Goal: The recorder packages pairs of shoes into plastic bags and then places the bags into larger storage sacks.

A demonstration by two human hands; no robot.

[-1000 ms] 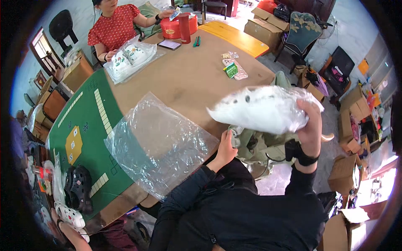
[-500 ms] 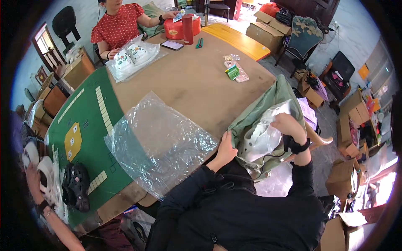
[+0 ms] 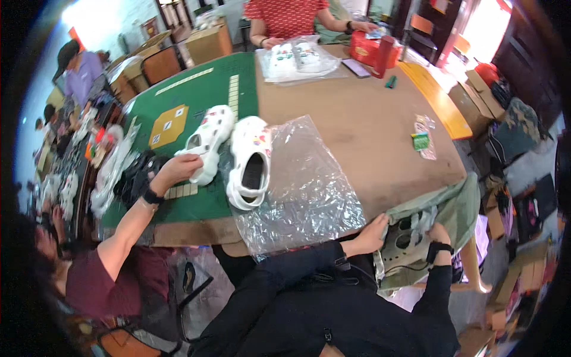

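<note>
At the table's front right corner, my left hand [image 3: 370, 235] is closed on the rim of a green cloth sack [image 3: 461, 199]. Inside the sack's mouth shows a pale clog [image 3: 403, 254] with round holes, partly covered by clear plastic. My right hand [image 3: 439, 234] reaches into the sack beside it with fingers curled; what they grip is hidden. Left of my hands a clear plastic bag [image 3: 306, 190] lies flat. Two white clogs with coloured charms are beside it: one clog [image 3: 250, 163] at the bag's left edge, another clog [image 3: 208, 140] in a co-worker's hand [image 3: 181, 168].
Black clogs [image 3: 135, 177] lie on the green mat [image 3: 193, 98] at left. Across the table a person in red touches bagged white clogs [image 3: 297, 58], near a phone [image 3: 355, 68], a red cylinder [image 3: 383, 56] and a red box [image 3: 364, 50]. Small packets [image 3: 422, 140] lie at right.
The view has swung left. The co-worker's white clogs have come from the left edge to beside the clear bag. My right hand is lower in the sack; my left still grips its rim.
</note>
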